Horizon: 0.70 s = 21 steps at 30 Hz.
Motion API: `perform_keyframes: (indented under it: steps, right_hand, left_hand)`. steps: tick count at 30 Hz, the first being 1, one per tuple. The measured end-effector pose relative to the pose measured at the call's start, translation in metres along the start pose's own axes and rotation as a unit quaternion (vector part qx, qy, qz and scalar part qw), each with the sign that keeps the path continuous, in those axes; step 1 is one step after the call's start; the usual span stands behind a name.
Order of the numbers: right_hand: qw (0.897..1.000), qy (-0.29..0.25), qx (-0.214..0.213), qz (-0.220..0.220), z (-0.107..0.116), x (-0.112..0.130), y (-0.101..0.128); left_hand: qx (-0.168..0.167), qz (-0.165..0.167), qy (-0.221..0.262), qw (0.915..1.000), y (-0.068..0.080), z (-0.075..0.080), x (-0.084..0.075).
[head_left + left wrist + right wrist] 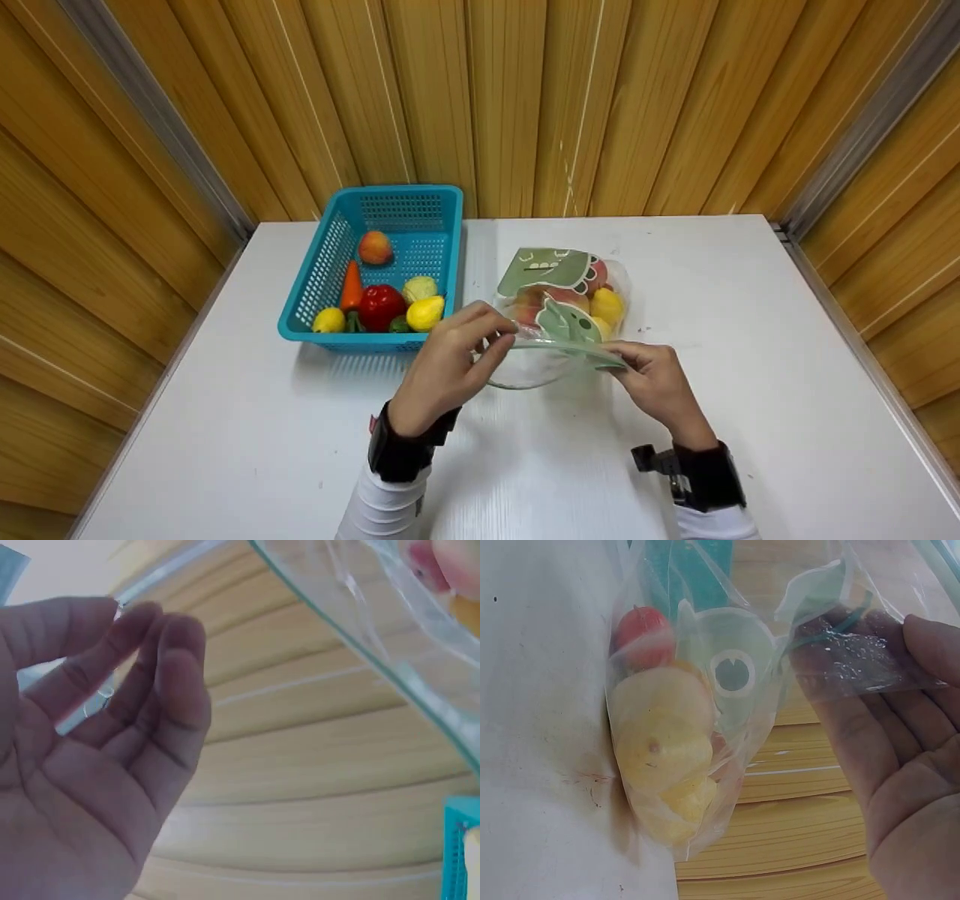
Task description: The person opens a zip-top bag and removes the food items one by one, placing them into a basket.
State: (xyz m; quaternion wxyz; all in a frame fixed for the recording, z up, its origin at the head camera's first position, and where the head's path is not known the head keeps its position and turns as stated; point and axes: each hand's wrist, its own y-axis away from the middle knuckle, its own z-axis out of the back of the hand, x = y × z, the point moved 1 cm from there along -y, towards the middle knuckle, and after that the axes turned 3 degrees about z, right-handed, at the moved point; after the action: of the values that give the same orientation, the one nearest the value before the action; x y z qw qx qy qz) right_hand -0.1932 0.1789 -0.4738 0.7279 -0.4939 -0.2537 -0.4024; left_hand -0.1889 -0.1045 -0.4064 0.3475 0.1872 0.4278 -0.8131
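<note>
Head view: a clear plastic bag (551, 271) printed with a green cartoon figure is seen lying on the white table (757, 360), to the right of a blue basket (352, 340), with its mouth turned toward the person. The green strip at the mouth is pinched near its right end by the right hand (658, 386), the thumb and fingers being set narrowly on the film. The left hand (450, 364) is held near the other end of the mouth; its fingers are loosely bent, with a narrow gap left to the thumb. Whether the film is touched by those fingertips cannot be told.

Red and yellow fruit can be made out through the bag; in the right wrist view a red fruit (643, 636) is shown just beside a larger pale fruit (660, 720). In the basket, a peach (375, 247) is set toward the back, while a carrot (352, 286), a red pepper (381, 306), a lemon (328, 321), a yellow fruit (425, 313) and a pale round vegetable (420, 289) are gathered at the near side. Black straps (401, 450) are worn at both wrists, by white sleeves (386, 502). The table is backed by a wooden wall (502, 112).
</note>
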Motion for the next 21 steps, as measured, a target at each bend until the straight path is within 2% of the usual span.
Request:
perform_keyframes:
  steps: [3,5,8,11,15,21]
  right_hand:
    - [1.0,-0.001,-0.003,-0.003,0.0,0.0,0.0]
    - [1.0,-0.001,-0.007,-0.008,0.0,0.001,0.0]
    - [1.0,0.0,-0.011,-0.014,-0.001,0.001,0.0]
    - [1.0,0.0,-0.012,-0.018,-0.001,0.001,0.0]
    - [1.0,0.001,-0.011,-0.015,-0.002,0.001,0.0]
    - [1.0,0.0,-0.009,-0.014,-0.002,0.001,0.0]
  left_hand:
    - [0.056,-0.032,0.02,0.9977,0.001,-0.005,-0.007]
    - [0.096,-0.034,0.024,0.9945,0.0,-0.009,-0.01]
    - [0.153,-0.01,0.006,0.9882,-0.001,-0.015,-0.011]
    - [0.194,0.023,-0.025,0.9804,-0.002,-0.021,-0.009]
    - [0.216,0.029,-0.064,0.9739,-0.003,-0.028,-0.007]
    - [0.212,0.015,-0.112,0.9707,-0.003,-0.037,-0.004]
